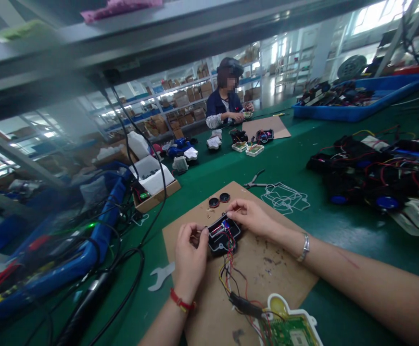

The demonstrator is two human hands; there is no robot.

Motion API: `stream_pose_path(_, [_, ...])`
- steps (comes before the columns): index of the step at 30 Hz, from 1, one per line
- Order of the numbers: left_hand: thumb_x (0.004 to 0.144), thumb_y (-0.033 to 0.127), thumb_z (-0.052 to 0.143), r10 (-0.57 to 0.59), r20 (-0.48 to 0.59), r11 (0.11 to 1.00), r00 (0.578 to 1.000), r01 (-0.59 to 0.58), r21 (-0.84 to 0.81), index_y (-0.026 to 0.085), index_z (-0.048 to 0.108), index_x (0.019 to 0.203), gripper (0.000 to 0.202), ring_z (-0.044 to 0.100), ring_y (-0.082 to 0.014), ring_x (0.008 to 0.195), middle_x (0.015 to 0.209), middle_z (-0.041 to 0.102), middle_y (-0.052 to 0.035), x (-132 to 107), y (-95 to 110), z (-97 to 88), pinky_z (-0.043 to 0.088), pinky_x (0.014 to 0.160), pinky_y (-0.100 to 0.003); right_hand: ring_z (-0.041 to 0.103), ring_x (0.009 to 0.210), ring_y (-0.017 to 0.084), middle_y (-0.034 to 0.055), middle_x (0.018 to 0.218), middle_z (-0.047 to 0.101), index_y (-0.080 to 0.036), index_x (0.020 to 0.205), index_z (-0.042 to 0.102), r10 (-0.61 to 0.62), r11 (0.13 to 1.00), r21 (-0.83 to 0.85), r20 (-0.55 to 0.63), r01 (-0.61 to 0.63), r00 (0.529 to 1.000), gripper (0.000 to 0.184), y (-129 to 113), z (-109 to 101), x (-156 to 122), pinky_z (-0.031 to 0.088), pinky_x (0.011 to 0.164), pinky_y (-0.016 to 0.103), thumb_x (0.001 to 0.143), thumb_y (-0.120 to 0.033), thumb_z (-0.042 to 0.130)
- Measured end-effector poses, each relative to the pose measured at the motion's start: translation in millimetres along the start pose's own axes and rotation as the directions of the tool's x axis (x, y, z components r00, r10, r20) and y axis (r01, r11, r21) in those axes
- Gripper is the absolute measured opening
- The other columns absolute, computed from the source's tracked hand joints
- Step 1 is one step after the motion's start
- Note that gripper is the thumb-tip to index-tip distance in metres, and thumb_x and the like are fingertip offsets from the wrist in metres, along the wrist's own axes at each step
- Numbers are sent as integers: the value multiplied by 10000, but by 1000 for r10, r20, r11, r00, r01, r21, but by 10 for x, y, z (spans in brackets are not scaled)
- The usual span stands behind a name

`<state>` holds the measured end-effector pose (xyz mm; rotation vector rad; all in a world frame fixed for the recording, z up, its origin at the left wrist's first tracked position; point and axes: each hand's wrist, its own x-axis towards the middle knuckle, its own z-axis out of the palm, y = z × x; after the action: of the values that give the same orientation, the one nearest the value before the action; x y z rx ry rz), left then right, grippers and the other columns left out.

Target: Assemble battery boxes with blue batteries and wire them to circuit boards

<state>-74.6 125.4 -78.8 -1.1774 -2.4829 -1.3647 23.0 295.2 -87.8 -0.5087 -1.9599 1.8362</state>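
A black plastic casing (224,244) with a pale line round its rim lies on the brown board, with a blue connector and coloured wires inside. My left hand (192,247) has thumb and fingers closed at the casing's left edge. At its upper right corner my right hand (247,216) pinches the rim; whether a thin sealing strip is between those fingertips is too small to tell. From the casing, wires run down to a black-wrapped bundle (245,305) and a green circuit board (291,331) in a white shell. Two small round speakers (219,200) rest beyond the casing.
On the green table (209,178) are pliers (255,180), tangled pale sealing rings (285,197) and a flat wrench (161,277). Black wired units (368,178) stand right, blue bins (361,113) at both sides. A co-worker (227,98) sits opposite. Cables hang left.
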Motion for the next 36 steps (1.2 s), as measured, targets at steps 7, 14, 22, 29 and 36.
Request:
stream_pose_path(7, [866,248,495,161,9,983,987,-161,87,179,588,958,148,575,-187,816,913,572,-58,-22,57,-33,485,708,-307,500,548,98,-13,639,557,-163,740,537,-33,999,22,-46,34,998,78,30,39,13,379,522,228,752,-203,602])
stream_pose_path(14, [860,85,430,462,218,775,860,-510,372,264,645,1085,359,474,-275,1145,1287,486,-104,104,174,-20,417,909,-458,492,531,94,-32,627,531,-177,750,507,-77,996,42,-38,79,996,81,95,74,32,361,503,216,763,-215,577])
stream_pose_path(22, [807,18,448,473,268,663,840,-539,520,215,668,955,330,477,-284,1142,1260,529,-109,41,38,-303,429,913,-457,486,553,91,-27,668,519,-171,787,514,-131,990,44,-40,133,991,82,183,75,18,354,515,218,794,-225,575])
stream_pose_path(29, [831,20,402,519,309,641,797,-602,476,229,618,1109,410,492,-264,1123,1254,526,-115,-242,-104,-393,474,877,-443,496,567,94,-15,708,536,-177,812,518,-146,988,38,-21,147,989,75,215,59,25,375,527,225,821,-239,559])
stream_pose_path(36, [866,64,406,532,406,630,743,-668,396,244,606,1144,386,480,-277,1145,1302,490,-127,-434,-29,-320,499,853,-470,510,605,111,1,732,553,-192,829,515,-131,991,8,-8,131,991,108,237,53,8,396,540,234,839,-291,556])
